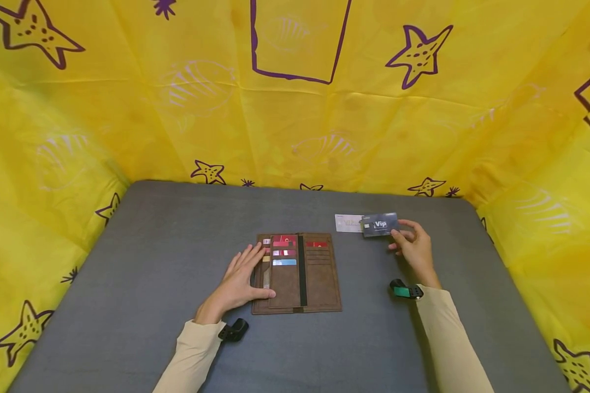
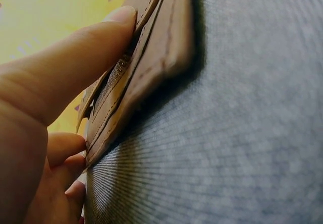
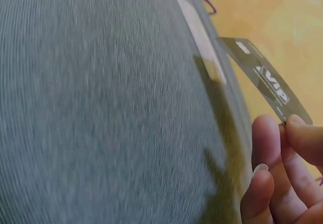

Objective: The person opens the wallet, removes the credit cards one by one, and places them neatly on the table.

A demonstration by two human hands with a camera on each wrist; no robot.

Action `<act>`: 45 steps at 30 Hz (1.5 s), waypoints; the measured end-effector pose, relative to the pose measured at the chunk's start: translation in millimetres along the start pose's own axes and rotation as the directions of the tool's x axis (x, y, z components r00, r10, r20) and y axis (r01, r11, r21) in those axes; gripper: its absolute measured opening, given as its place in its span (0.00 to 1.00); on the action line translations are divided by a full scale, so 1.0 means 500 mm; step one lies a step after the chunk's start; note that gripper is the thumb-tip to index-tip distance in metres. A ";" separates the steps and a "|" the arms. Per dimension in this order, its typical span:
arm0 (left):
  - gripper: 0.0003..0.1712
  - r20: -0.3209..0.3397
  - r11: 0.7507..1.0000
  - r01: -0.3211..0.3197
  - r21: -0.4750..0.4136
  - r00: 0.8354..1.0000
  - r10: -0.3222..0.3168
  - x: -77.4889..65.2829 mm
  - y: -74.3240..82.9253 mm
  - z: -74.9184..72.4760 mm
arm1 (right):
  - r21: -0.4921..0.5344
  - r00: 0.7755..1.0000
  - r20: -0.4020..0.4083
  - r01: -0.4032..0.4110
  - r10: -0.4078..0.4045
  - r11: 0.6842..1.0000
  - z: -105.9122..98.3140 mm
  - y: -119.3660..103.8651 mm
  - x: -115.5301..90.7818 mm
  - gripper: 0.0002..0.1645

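A brown bifold wallet (image 1: 321,284) lies unfolded on the grey table, with several cards in its slots. My left hand (image 1: 236,284) rests at the wallet's left side, thumb on the inner flap and fingertips along the left edge; the left wrist view has the thumb (image 2: 96,47) against the flap's stitched edge. To the right, my right hand (image 1: 415,248) pinches a dark Vip card (image 1: 381,224) by its right end between thumb and fingers. In the right wrist view that card (image 3: 265,77) is tilted above the table. A pale card (image 1: 348,223) lies behind it, partly covered in the head view.
The grey cloth-covered table (image 1: 142,262) reaches back to a yellow curtain (image 1: 275,125) with starfish and fish drawings. The curtain also hangs along the left and right sides. Both wrists wear black bands (image 1: 233,330).
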State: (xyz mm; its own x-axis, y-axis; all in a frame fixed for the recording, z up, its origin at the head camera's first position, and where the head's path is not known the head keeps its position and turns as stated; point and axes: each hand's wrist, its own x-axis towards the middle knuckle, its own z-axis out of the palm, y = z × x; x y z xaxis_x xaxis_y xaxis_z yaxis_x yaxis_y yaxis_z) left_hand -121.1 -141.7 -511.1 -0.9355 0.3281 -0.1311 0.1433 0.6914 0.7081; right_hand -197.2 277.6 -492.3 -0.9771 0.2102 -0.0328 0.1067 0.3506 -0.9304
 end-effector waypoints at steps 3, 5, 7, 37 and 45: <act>0.64 -0.001 1.000 -0.001 -0.006 1.000 0.001 -0.001 0.000 0.000 | 0.002 0.999 -0.040 -0.013 0.013 1.000 -0.011 0.020 0.007 0.25; 0.64 -0.002 1.000 -0.002 -0.011 1.000 0.002 -0.001 0.000 0.000 | 0.009 0.999 -0.052 -0.016 0.017 1.000 -0.016 0.031 0.009 0.25; 0.64 -0.003 1.000 -0.004 -0.016 1.000 0.004 -0.002 0.000 0.000 | 0.012 0.998 -0.063 -0.027 0.028 1.000 -0.019 0.038 0.012 0.25; 0.64 0.005 1.000 -0.008 -0.009 1.000 0.008 -0.003 0.001 -0.003 | -0.429 0.983 -0.169 -0.005 -0.075 0.903 0.003 0.034 0.028 0.26; 0.64 -0.002 1.000 -0.015 -0.006 1.000 0.015 -0.003 0.002 -0.003 | -0.557 0.991 -0.042 0.079 -0.123 0.827 0.003 0.033 0.029 0.24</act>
State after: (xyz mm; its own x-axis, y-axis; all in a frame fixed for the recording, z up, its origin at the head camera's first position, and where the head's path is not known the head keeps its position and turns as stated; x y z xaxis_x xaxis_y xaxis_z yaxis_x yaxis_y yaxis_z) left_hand -119.9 -142.5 -509.4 -0.9338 0.3371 -0.1197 0.1549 0.6827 0.7141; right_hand -210.2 284.8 -508.7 -0.9742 0.2035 0.0975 0.1132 0.8146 -0.5689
